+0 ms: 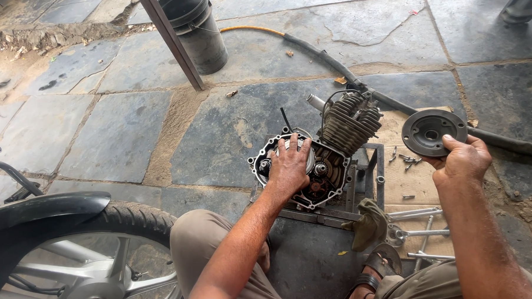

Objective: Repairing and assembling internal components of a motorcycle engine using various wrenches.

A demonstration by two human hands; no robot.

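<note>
We see the round metal disc (433, 132) held up in the right hand (463, 160), its fingers pinching the disc's lower edge. The disc is above a sheet of cardboard (415, 178) on the stone floor (119, 132). The left hand (288, 166) lies flat on the open engine (328, 149), fingers spread. Small bolts (406, 158) lie close by. A black bucket (196, 26) stands far back.

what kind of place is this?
Most likely an open-air or roadside motorcycle repair spot. An opened engine sits on a stone-slab floor, the left hand on it, the right hand holding a round metal plate. Spanners and a motorcycle wheel lie nearby.
</note>
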